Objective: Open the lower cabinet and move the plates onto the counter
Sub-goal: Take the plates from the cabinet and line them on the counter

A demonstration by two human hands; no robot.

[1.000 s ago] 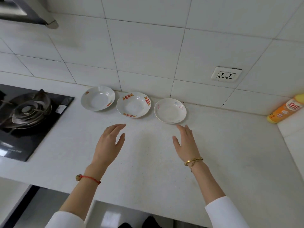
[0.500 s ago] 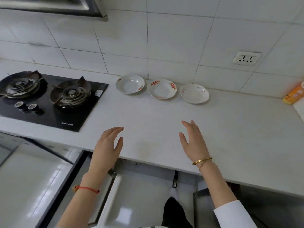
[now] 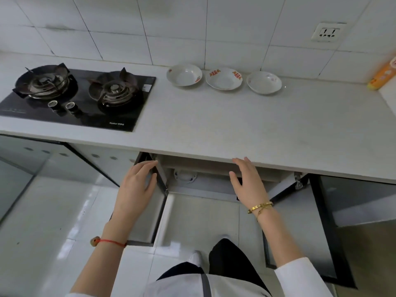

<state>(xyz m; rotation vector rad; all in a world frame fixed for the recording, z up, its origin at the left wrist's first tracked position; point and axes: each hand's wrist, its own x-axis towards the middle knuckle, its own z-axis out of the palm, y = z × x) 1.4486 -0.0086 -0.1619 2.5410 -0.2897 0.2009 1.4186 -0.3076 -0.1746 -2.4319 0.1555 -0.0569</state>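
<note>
Three white plates stand in a row at the back of the counter [image 3: 214, 125]: a left plate [image 3: 184, 75], a middle plate [image 3: 224, 79] with red marks on its rim, and a right plate [image 3: 264, 82]. Below the counter edge the lower cabinet [image 3: 205, 170] stands with both doors swung out. Inside it a white plate [image 3: 184, 176] with a blue pattern is partly visible. My left hand [image 3: 136, 187] hovers at the left door [image 3: 147, 211], fingers spread, holding nothing. Empty too, my right hand [image 3: 248, 182] hangs in front of the cabinet opening.
A black two-burner gas hob [image 3: 72, 97] is set into the counter at left. An orange bottle [image 3: 383, 75] lies at the far right by the wall. A wall socket [image 3: 326, 32] sits above. The right door [image 3: 321, 232] juts out beside my leg.
My view has pulled back and tilted down from the counter to the cabinet. Both hands have dropped from above the counter to below its front edge, at the cabinet opening.
</note>
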